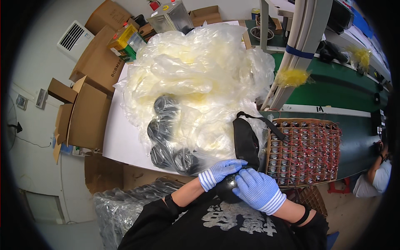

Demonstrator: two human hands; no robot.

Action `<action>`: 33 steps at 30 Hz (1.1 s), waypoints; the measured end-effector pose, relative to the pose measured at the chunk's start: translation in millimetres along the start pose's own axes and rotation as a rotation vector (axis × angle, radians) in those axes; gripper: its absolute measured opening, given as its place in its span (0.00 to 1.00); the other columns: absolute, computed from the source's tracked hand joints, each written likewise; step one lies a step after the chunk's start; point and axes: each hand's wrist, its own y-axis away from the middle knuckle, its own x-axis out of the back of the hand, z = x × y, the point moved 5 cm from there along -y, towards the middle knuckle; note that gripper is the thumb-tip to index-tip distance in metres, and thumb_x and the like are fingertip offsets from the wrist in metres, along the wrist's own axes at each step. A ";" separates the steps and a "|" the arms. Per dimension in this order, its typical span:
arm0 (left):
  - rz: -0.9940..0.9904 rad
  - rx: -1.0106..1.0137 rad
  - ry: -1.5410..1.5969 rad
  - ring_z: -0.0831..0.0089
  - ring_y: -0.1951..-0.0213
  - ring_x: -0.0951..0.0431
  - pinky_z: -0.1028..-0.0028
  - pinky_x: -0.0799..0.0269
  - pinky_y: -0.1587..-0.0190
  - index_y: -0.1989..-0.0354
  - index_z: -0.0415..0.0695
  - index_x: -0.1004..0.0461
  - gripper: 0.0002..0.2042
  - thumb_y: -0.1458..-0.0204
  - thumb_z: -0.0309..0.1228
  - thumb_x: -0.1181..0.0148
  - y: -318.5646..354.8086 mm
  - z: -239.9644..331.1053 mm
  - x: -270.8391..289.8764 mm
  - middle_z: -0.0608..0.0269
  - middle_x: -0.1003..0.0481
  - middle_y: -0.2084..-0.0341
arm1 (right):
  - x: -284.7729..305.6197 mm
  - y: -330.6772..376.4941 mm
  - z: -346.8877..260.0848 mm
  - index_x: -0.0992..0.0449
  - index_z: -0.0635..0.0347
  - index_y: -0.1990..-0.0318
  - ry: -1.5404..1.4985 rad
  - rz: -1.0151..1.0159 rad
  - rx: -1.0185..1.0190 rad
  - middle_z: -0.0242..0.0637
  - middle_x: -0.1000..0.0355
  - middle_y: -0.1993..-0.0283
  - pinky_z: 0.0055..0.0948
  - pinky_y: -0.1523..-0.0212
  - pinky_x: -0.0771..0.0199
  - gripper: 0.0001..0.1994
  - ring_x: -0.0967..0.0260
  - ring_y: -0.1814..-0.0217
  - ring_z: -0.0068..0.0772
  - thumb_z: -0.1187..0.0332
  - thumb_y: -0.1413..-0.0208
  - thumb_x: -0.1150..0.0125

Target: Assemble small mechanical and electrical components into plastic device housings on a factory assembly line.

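Note:
A glossy black rounded shell is close against my chest at the table's near edge. My left hand, in a blue-and-white striped glove, rests its fingers along the shell's far side. In a matching glove, my right hand curls over the right side of it. Both hands meet at the top, hiding much of the shell and whatever is between the fingertips. Just beyond them lies a black fabric pouch with a strap. Several dark round parts lie under clear plastic to the left.
Crumpled clear plastic bags cover much of the white table. At right, a divided cardboard crate holds small round parts with red wires. A metal post rises behind it. Cardboard boxes stand left; another person is far right.

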 end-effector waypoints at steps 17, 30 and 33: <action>0.141 -0.231 -0.288 0.70 0.49 0.33 0.72 0.39 0.45 0.46 0.35 0.36 0.22 0.41 0.40 0.53 12.3 -1.9 -7.8 0.56 0.31 0.52 | -47.5 -2.3 61.1 0.33 0.63 0.52 -0.782 -0.116 0.005 0.47 0.32 0.55 0.37 0.48 0.36 0.28 0.34 0.51 0.50 0.45 0.47 0.49; -0.242 -0.245 -0.306 0.71 0.50 0.32 0.71 0.37 0.46 0.42 0.37 0.43 0.31 0.49 0.44 0.43 25.9 75.9 -50.1 0.58 0.31 0.52 | 11.6 -4.2 49.5 0.32 0.63 0.59 -1.183 -0.248 -0.050 0.38 0.29 0.64 0.28 0.60 0.31 0.23 0.31 0.63 0.31 0.50 0.48 0.44; -0.410 -0.296 -0.522 0.66 0.51 0.30 0.69 0.35 0.48 0.38 0.38 0.49 0.38 0.53 0.44 0.39 47.4 114.5 -81.3 0.55 0.31 0.53 | 59.1 -15.3 16.1 0.31 0.62 0.66 -1.255 -0.086 0.337 0.44 0.32 0.64 0.37 0.62 0.32 0.17 0.32 0.63 0.46 0.56 0.52 0.39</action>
